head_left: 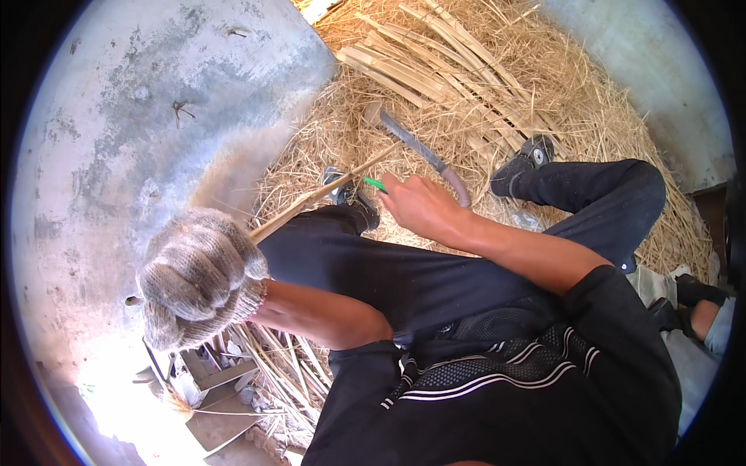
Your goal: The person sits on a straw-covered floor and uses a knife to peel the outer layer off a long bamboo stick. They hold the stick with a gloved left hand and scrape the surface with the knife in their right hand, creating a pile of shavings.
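My left hand [198, 268], in a grey knitted glove, is raised at the left with its fingers curled round one end of a split bamboo strip [299, 203]. From the glove the strip slants over my lap, up and right toward the straw. Close to its far part, my bare right hand [420, 206] is closed on a small green tool [374, 183]. Only the tool's green end shows; the fingers hide the rest, so I cannot tell its kind. Just beyond that hand, a long-bladed knife [423, 147] with a brownish handle lies on the straw.
A pile of split bamboo strips [443, 66] lies on shavings [598, 116] beyond my feet. A stained pale wall [148, 116] stands at the left. Long thin strips [295, 369] and rubble lie at lower left. Another person's leg [703, 318] shows at the right edge.
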A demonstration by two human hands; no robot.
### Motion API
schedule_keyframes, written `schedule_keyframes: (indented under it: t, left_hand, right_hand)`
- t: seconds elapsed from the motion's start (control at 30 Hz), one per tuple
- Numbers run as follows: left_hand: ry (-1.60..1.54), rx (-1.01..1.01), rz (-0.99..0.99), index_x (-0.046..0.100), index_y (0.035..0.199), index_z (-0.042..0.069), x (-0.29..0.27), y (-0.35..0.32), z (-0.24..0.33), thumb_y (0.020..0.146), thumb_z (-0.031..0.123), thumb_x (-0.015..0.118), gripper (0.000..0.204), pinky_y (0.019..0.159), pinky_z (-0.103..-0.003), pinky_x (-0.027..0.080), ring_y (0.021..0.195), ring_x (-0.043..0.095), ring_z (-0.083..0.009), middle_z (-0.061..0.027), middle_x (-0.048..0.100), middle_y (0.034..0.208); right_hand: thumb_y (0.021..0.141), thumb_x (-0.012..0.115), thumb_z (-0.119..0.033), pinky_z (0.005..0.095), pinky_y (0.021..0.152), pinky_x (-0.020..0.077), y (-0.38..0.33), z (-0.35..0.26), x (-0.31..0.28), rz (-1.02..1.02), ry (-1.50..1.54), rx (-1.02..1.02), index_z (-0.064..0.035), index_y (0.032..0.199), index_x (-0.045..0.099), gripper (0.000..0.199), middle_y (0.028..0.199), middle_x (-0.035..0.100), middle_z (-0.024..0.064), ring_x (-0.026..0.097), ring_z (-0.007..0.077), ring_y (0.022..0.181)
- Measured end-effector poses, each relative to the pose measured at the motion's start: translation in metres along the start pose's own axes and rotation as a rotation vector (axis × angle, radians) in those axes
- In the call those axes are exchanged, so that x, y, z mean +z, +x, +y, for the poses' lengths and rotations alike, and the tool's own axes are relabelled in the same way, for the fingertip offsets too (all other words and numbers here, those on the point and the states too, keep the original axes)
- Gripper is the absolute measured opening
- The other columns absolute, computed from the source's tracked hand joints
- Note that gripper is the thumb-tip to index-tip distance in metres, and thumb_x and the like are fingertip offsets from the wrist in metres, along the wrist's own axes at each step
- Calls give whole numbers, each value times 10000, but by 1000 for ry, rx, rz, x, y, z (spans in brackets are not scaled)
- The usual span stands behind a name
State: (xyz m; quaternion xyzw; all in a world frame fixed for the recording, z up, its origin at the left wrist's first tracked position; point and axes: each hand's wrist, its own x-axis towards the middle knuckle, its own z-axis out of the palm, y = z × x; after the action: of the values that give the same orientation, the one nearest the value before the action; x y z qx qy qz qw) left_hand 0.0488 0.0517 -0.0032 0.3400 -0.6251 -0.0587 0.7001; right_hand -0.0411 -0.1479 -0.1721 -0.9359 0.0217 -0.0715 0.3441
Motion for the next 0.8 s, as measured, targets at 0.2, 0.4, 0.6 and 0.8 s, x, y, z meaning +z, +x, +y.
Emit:
schedule_keyframes:
  t: [0.2,0.4,0.6,0.8]
  left_hand:
    - [6,-9,47,442,579,144,5,3,1,850,191,412,277,296,-254,350,323,334,-88,31,353,427]
    - [17,-76,14,452,584,136,2,16,3,835,163,395,259,298,-276,363,341,357,-117,6,361,434]
    - [173,42,488,393,531,145,25,25,-4,843,154,376,313,284,-291,334,316,275,-108,10,305,413]
    - [360,63,897,332,504,182,52,42,-18,833,162,376,332,283,-275,229,327,194,-77,43,224,404]
  right_hand:
    - [952,531,-190,497,505,501,1,0,22,-47,-60,-47,28,982,586,226,641,619,229,656,396,624]
    - [976,468,-221,453,639,541,-12,114,53,-213,-222,264,49,1029,626,317,778,678,214,697,332,756]
    - [991,463,-248,510,596,488,22,-3,-47,-127,232,259,64,1070,542,332,702,630,266,641,420,649]
    - [984,487,-212,531,569,460,-7,-54,-30,-38,360,-9,46,1067,477,272,609,566,280,597,464,592]
